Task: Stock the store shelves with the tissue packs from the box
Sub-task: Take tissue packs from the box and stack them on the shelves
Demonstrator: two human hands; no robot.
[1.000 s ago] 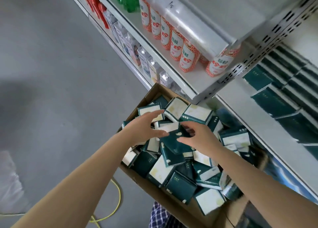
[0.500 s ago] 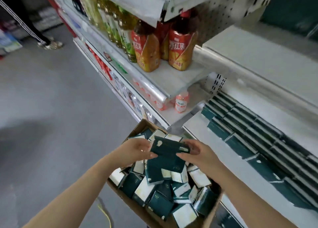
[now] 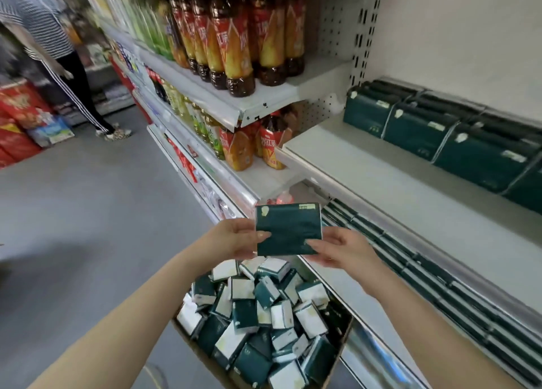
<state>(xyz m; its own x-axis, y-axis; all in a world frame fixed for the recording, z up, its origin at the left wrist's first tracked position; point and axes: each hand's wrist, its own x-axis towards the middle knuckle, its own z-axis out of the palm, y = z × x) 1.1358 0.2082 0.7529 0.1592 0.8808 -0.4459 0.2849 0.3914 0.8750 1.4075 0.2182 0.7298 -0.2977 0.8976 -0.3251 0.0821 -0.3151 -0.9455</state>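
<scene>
A dark green tissue pack (image 3: 289, 228) is held upright above the box, between both hands. My left hand (image 3: 234, 237) pinches its left edge and my right hand (image 3: 341, 249) pinches its lower right corner. Below them the cardboard box (image 3: 205, 359) is full of several loose green and white tissue packs (image 3: 264, 315). To the right, the white shelf (image 3: 396, 189) carries a row of dark green packs (image 3: 434, 130) along its back. A lower shelf also holds a line of green packs (image 3: 410, 268).
Bottles of red and yellow tea (image 3: 234, 42) fill the shelves on the left of the tissue section, with more bottles (image 3: 243, 148) one level down. A person in a striped top (image 3: 50, 45) stands far down the grey aisle (image 3: 88, 212). Red goods (image 3: 17, 118) are stacked at far left.
Both hands have lifted one green pack out of the box and raised it toward shelf height. The view has tilted up from the box to the shelves.
</scene>
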